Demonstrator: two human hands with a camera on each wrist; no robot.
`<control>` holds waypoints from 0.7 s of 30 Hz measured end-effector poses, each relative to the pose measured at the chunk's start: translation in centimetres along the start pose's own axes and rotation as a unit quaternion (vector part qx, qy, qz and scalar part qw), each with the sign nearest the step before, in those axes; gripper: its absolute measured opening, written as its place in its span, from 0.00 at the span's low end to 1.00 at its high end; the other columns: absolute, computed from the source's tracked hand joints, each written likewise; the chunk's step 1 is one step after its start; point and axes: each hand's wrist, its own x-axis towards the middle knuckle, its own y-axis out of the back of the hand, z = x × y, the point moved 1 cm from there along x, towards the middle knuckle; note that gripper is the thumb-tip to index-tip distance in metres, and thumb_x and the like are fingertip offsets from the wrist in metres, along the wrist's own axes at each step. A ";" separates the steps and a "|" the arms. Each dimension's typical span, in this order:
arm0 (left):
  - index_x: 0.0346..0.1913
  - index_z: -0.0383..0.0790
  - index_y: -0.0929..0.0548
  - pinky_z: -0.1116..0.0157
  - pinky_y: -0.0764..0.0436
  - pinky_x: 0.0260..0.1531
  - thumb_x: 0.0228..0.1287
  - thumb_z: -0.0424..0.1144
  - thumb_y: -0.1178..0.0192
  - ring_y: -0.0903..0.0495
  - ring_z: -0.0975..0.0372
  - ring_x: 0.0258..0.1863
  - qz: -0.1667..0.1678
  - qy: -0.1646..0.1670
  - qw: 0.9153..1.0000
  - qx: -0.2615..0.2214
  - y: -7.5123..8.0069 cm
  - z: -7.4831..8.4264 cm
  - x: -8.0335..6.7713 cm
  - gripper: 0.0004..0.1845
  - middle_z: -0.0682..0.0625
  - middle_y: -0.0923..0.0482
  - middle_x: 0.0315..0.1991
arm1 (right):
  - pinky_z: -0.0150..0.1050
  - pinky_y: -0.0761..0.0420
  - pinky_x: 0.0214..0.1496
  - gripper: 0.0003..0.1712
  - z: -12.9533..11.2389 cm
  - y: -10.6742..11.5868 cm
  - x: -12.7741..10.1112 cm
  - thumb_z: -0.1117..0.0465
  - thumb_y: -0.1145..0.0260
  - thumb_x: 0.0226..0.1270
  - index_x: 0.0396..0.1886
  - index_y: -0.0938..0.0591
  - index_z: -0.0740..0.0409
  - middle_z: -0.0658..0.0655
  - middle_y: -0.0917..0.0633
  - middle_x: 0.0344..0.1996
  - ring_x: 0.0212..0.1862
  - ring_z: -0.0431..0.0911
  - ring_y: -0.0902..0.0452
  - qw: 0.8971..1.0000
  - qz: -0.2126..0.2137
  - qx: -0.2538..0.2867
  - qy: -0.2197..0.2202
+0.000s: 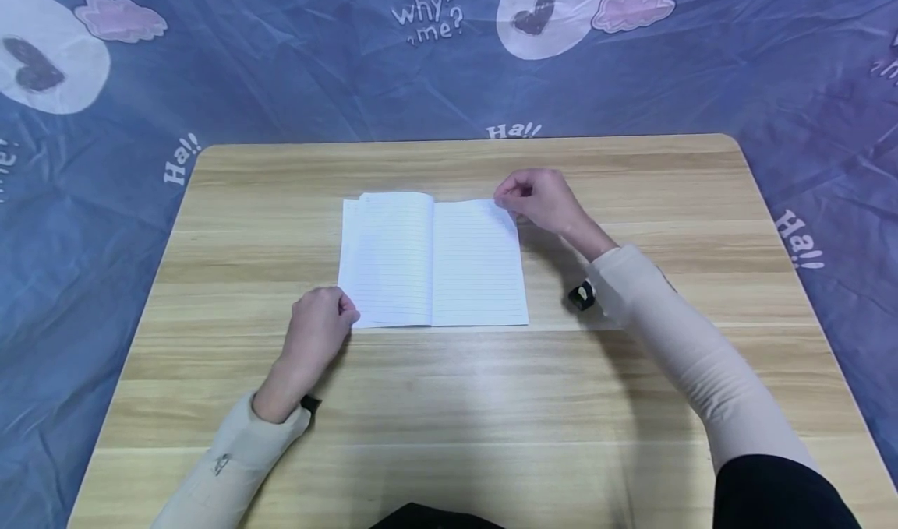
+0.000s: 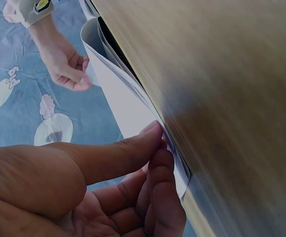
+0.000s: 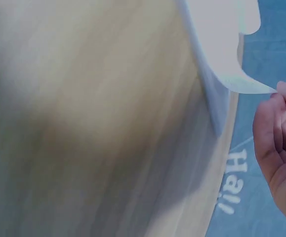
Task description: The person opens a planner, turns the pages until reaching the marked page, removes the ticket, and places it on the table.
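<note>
At the near left corner of an open notebook (image 1: 433,260), the left hand's (image 1: 317,330) thumb and curled fingers (image 2: 155,163) pinch the edge of the pages, the thumb lying straight along the paper; the left wrist view shows the sheets caught between thumb and fingertips. That hand rests low on the wooden table (image 1: 463,404), its pale-sleeved forearm running back toward the person. At the notebook's far right corner, the right hand (image 1: 540,199) has its fingers (image 3: 281,123) bent inward, their tips touching a lifted corner of the top page, which curls up off the sheets below; the right wrist view shows the corner at the fingertips, though whether the thumb closes on it cannot be told. The right forearm reaches in from the notebook's right side. There is one notebook, lying flat and open at the middle of the table, with two lined blank pages showing. A blue printed cloth (image 1: 281,54) surrounds the table beyond the notebook.
</note>
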 end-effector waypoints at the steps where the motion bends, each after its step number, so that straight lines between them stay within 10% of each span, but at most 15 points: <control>1: 0.25 0.37 0.17 0.53 0.23 0.35 0.61 0.29 0.32 0.22 0.51 0.29 -0.001 0.003 1.000 0.000 0.0 0.0 0.0 0.08 0.48 0.21 0.23 | 0.44 0.15 0.32 0.05 -0.2 -0.1 0.1 0.62 0.29 0.67 0.39 0.13 0.58 0.59 0.16 0.29 0.30 0.53 0.20 1.000 -0.006 0.016 -0.008; 9: 0.26 0.37 0.18 0.54 0.23 0.34 0.62 0.29 0.33 0.22 0.52 0.29 -0.008 0.010 1.000 0.003 0.0 0.1 0.1 0.08 0.48 0.22 0.24 | 0.45 0.15 0.36 0.08 -2.6 -1.0 0.7 0.61 0.28 0.66 0.41 0.13 0.61 0.69 0.15 0.34 0.29 0.51 0.18 0.991 -0.054 0.118 -0.026; 21: 0.25 0.38 0.18 0.53 0.23 0.35 0.62 0.30 0.33 0.22 0.52 0.30 -0.003 -0.006 1.000 0.003 0.0 0.3 -0.1 0.09 0.48 0.22 0.25 | 0.39 0.15 0.35 0.07 -6.7 -3.6 2.4 0.70 0.30 0.66 0.42 0.15 0.68 0.65 0.14 0.37 0.28 0.46 0.20 0.950 -0.046 0.306 -0.034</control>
